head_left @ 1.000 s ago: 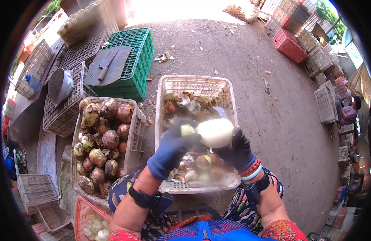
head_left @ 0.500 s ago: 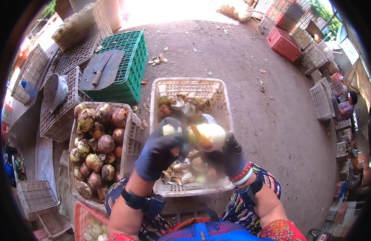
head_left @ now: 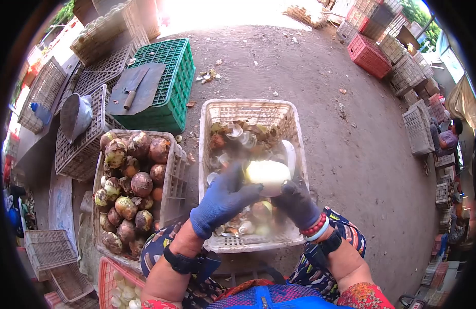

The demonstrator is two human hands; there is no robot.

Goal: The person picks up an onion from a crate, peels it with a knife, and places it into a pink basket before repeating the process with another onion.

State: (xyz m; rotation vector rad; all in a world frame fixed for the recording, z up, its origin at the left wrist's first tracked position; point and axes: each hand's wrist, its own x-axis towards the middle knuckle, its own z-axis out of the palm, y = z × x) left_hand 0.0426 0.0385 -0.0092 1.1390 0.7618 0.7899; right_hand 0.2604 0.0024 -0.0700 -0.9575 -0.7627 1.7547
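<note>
Nearer than the fingers and to their left, peeled bulbs (head_left: pixel 129 293) are being held in a pink crate (head_left: pixel 106 280). A pale onion (head_left: pixel 269 174) is being gripped between the curled fingers of the left hand (head_left: pixel 225 196) and right hand (head_left: pixel 298 202). Beneath them, scraps (head_left: pixel 243 135) are being contained in a white crate (head_left: pixel 248 102). Left of the fingers, unpeeled bulbs (head_left: pixel 141 184) are being kept together; farther off, a knife (head_left: pixel 130 98) is being supported above a green crate (head_left: pixel 180 103).

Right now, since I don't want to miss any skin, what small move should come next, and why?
Probably roll the pale, rounded onion over between the blue-gloved left hand and blue-gloved right hand: its upper side looks bare, but its underside is hidden.
</note>
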